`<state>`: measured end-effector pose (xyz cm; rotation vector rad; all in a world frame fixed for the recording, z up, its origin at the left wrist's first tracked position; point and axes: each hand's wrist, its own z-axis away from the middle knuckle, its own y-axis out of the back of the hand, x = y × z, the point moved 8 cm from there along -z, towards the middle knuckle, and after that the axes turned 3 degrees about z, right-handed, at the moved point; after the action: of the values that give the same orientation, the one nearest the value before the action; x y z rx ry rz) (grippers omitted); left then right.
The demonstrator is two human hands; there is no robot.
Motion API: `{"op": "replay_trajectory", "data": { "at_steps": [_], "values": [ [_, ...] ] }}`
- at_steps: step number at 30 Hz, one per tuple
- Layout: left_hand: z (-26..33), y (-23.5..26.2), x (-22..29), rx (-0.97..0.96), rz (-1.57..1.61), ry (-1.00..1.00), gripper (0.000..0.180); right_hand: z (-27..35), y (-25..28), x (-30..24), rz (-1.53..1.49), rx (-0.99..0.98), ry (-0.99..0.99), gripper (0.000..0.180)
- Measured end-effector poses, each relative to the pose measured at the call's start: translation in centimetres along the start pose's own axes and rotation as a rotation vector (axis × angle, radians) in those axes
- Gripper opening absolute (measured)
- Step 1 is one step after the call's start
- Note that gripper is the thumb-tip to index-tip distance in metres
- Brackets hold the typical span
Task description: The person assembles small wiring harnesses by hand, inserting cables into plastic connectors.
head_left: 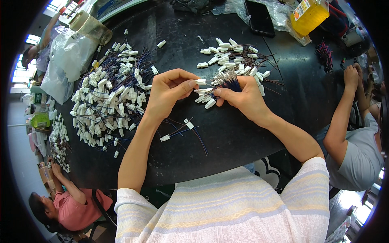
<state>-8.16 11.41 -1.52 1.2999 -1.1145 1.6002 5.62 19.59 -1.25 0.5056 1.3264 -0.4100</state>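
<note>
Between the thumb and forefinger of my left hand (175, 90) is a white plastic connector (201, 82). My right hand (243, 97) is closed around a bundle of dark blue wires (231, 84) with bare metal terminals (223, 76) at their ends, which point toward the connector. Whether a wire tip sits inside the connector is too small to tell. Behind my right hand lies a pile of white connectors with brown wires (229, 54). A larger heap of white connectors with dark blue wires (105, 97) spreads left of my left hand. Two wired connectors (189, 124) lie nearer to me.
A black phone (259, 18) and a yellow-liquid bottle (309, 17) are at the far right. A clear plastic bag (71, 60) and a cloudy container (90, 27) stand far left on the dark table (227, 137). People work on both sides, with another connector heap (60, 139) at left.
</note>
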Motion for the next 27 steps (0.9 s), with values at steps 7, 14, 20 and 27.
{"op": "replay_trajectory", "data": {
  "at_steps": [7, 14, 20, 27],
  "values": [
    [0.2, -0.3, 0.7, 0.026, -0.081, -0.025, 0.013, 0.0, 0.0, 0.0, 0.059, -0.006, 0.060, 0.012],
    [0.3, -0.6, 1.0, 0.034, -0.131, -0.044, 0.012, -0.1, -0.1, -0.1, 0.056, 0.001, 0.104, 0.012],
    [0.5, -1.0, 1.1, 0.000, -0.187, -0.059, 0.011, 0.0, 0.3, -0.5, 0.046, 0.017, 0.023, 0.010],
    [0.9, -1.7, 0.9, 0.031, -0.248, -0.077, 0.010, 0.0, 0.2, -0.1, -0.009, 0.003, 0.001, 0.010]
  ]
}}
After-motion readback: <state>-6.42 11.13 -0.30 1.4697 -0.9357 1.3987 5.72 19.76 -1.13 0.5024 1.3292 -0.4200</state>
